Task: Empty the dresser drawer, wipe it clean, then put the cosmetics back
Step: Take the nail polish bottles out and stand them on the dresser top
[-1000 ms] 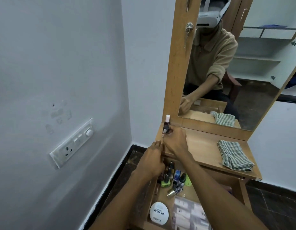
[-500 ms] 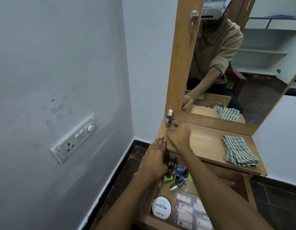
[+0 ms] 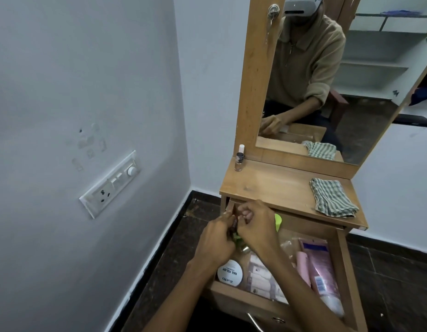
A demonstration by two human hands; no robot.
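Note:
The wooden drawer (image 3: pixel 344 259) stands pulled out under the dresser top (image 3: pixel 274 185). Both my hands reach into its back left corner among small nail polish bottles (image 3: pixel 233 227). My left hand (image 3: pixel 216 239) curls its fingers round dark bottles there. My right hand (image 3: pixel 254 227) pinches a small dark bottle beside it; the hands hide most of the bottles. One nail polish bottle with a white cap (image 3: pixel 240 158) stands at the top's back left. A green checked cloth (image 3: pixel 332 197) lies on the right of the top.
In the drawer lie a round white nail polish tin (image 3: pixel 229 273), a strip of sachets (image 3: pixel 260 277), pink tubes (image 3: pixel 320 267) and a green lid (image 3: pixel 278 221). A mirror (image 3: pixel 339 80) rises behind the top. The wall with a switch plate (image 3: pixel 112 183) is close on the left.
My right hand let go of the white-capped bottle on the dresser top and dropped into the drawer beside my left hand. Both hands now close on small bottles.

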